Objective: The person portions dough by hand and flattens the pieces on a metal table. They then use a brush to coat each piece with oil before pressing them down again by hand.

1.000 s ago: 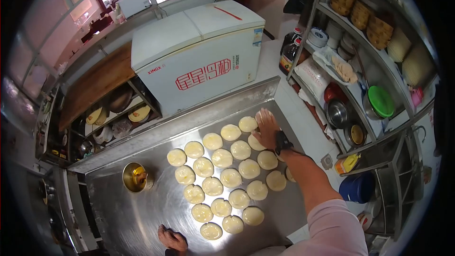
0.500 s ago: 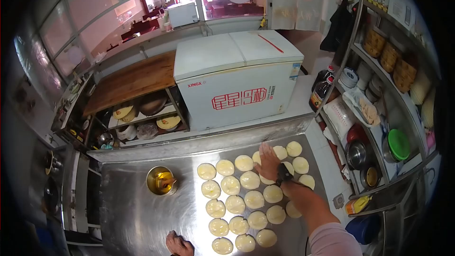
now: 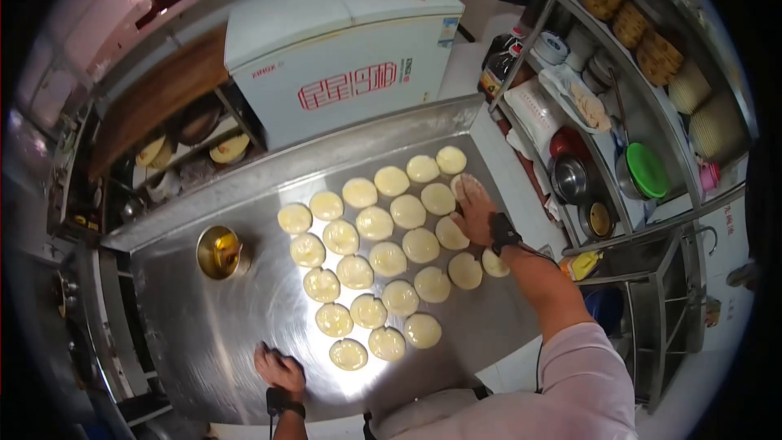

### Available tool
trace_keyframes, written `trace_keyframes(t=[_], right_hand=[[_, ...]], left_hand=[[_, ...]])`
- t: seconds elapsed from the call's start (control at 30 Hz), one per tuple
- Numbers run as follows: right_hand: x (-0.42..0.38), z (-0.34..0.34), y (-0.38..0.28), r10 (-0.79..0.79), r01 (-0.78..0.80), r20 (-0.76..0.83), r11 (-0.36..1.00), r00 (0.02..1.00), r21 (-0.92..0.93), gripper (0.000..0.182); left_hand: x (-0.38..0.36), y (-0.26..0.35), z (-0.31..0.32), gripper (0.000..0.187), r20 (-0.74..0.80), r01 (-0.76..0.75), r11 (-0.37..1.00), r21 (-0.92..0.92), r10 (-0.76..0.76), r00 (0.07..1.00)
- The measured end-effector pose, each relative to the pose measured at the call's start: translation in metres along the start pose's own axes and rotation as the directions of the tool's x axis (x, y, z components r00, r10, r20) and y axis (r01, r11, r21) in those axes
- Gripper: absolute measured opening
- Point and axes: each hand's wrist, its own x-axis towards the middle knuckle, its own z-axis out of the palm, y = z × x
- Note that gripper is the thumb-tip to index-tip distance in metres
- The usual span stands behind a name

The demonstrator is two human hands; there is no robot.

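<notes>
Several round, flat, shiny dough discs [image 3: 375, 223] lie in rows on the steel table [image 3: 204, 334]. My right hand [image 3: 475, 210] lies palm down on the discs at the right end of the rows, fingers apart, partly covering at least one. My left hand [image 3: 279, 370] rests on the steel near the front edge, left of the dough, its fingers partly spread and nothing in them. A metal pot [image 3: 206, 254] with yellow liquid and what looks like a brush stands at the left on the table.
Behind the table's raised steel edge [image 3: 326, 156] stands a white chest freezer [image 3: 285, 57]. A wooden-topped shelf unit [image 3: 163, 98] is at the back left. At the right, a metal rack [image 3: 652, 122] holds bowls, baskets and a green lid [image 3: 648, 169].
The view has tilted down and shifted right. My right hand has moved from the back row to the discs at the right end. More of my left hand and wrist shows.
</notes>
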Motion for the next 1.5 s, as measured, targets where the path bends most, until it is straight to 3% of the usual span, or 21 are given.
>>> trace_keyframes(t=[0.07, 0.2, 0.27, 0.33, 0.37, 0.53, 0.67, 0.8, 0.87, 0.93, 1.0, 1.03, 1.07, 1.1, 1.13, 1.17, 1.27, 1.4, 1.43, 1.5], right_hand=[[-0.006, 0.002, -0.007, 0.014, -0.017, -0.068, 0.999, 0.998, -0.047, 0.072], [-0.023, 0.019, -0.071, 0.046, -0.042, -0.05, 0.996, 0.998, 0.078, 0.077], [-0.007, 0.012, -0.116, -0.061, 0.061, 0.04, 0.998, 0.997, -0.005, 0.079], [0.019, 0.019, -0.145, -0.014, -0.007, 0.093, 0.977, 0.996, 0.214, 0.075], [0.02, 0.053, -0.146, -0.197, 0.207, -0.074, 0.963, 0.978, 0.172, 0.076], [0.054, 0.053, -0.243, -0.258, 0.243, 0.035, 0.942, 0.966, 0.231, 0.081], [0.041, 0.065, -0.287, -0.318, 0.306, 0.019, 0.928, 0.948, 0.213, 0.086], [-0.009, 0.061, -0.323, -0.331, 0.272, 0.113, 0.893, 0.937, 0.359, 0.083], [-0.038, 0.053, -0.329, -0.387, 0.345, 0.051, 0.869, 0.921, 0.355, 0.083], [-0.046, 0.045, -0.314, -0.36, 0.333, 0.016, 0.878, 0.933, 0.342, 0.08], [-0.049, 0.02, -0.276, -0.155, -0.008, 0.269, 0.854, 0.951, 0.521, 0.078], [-0.061, 0.027, -0.244, -0.133, 0.091, 0.076, 0.909, 0.988, 0.407, 0.072], [-0.062, 0.018, -0.211, -0.08, 0.034, 0.089, 0.899, 0.993, 0.437, 0.07], [-0.06, -0.02, -0.171, 0.212, -0.272, 0.196, 0.889, 0.957, 0.368, 0.07], [-0.079, 0.011, -0.122, 0.106, -0.127, 0.128, 0.979, 0.986, 0.162, 0.069], [-0.083, -0.007, -0.103, 0.121, -0.117, 0.195, 0.993, 0.973, -0.033, 0.072], [-0.102, -0.007, -0.04, 0.158, -0.158, 0.092, 0.987, 0.983, 0.0, 0.074], [-0.105, 0.008, 0.005, 0.301, -0.29, 0.036, 0.94, 0.953, -0.179, 0.074], [-0.101, 0.011, 0.005, 0.356, -0.356, -0.006, 0.934, 0.934, -0.022, 0.074], [-0.099, 0.012, -0.019, 0.224, -0.228, -0.061, 0.972, 0.973, -0.057, 0.073]], left_hand=[[0.001, -0.001, 0.0, 0.02, -0.029, -0.032, 0.999, -0.005, 0.031, 0.999], [0.004, 0.001, -0.001, 0.019, -0.04, -0.042, 0.999, -0.02, 0.041, 0.998], [0.006, 0.004, -0.004, 0.016, -0.056, -0.051, 0.998, -0.039, 0.049, 0.997], [0.007, -0.001, -0.001, 0.018, -0.067, -0.074, 0.997, -0.028, 0.072, 0.995], [0.006, -0.001, 0.0, 0.017, -0.074, -0.066, 0.998, -0.02, 0.064, 0.995], [0.004, -0.002, 0.0, 0.016, -0.058, -0.055, 0.998, -0.006, 0.055, 0.997], [0.005, -0.004, -0.002, 0.015, -0.078, -0.089, 0.996, -0.012, 0.088, 0.993], [0.006, -0.002, 0.0, 0.016, -0.102, -0.077, 0.997, -0.028, 0.074, 0.992], [0.005, -0.005, 0.003, 0.015, -0.101, -0.095, 0.995, -0.034, 0.091, 0.991], [0.004, -0.005, 0.003, 0.016, -0.106, -0.115, 0.993, -0.037, 0.111, 0.988], [0.005, -0.004, 0.001, 0.016, -0.113, -0.111, 0.993, -0.045, 0.106, 0.988], [0.005, -0.002, -0.001, 0.016, -0.081, -0.087, 0.995, -0.055, 0.082, 0.993], [0.004, -0.002, -0.002, 0.016, -0.083, -0.098, 0.993, -0.06, 0.093, 0.992], [0.006, 0.001, 0.0, 0.017, -0.074, -0.1, 0.994, -0.05, 0.096, 0.993], [0.005, -0.002, 0.0, 0.018, -0.063, -0.089, 0.995, -0.034, 0.087, 0.994], [0.005, -0.003, 0.001, 0.018, -0.069, -0.087, 0.996, -0.029, 0.085, 0.994], [0.002, -0.006, 0.005, 0.018, -0.067, -0.081, 0.997, -0.015, 0.08, 0.995], [0.001, -0.006, 0.004, 0.016, -0.032, -0.054, 0.998, -0.013, 0.054, 0.998], [0.001, -0.005, 0.003, 0.016, -0.047, -0.057, 0.998, -0.001, 0.057, 0.997], [0.006, 0.0, 0.001, 0.017, -0.047, -0.067, 0.998, 0.016, 0.068, 0.997]])
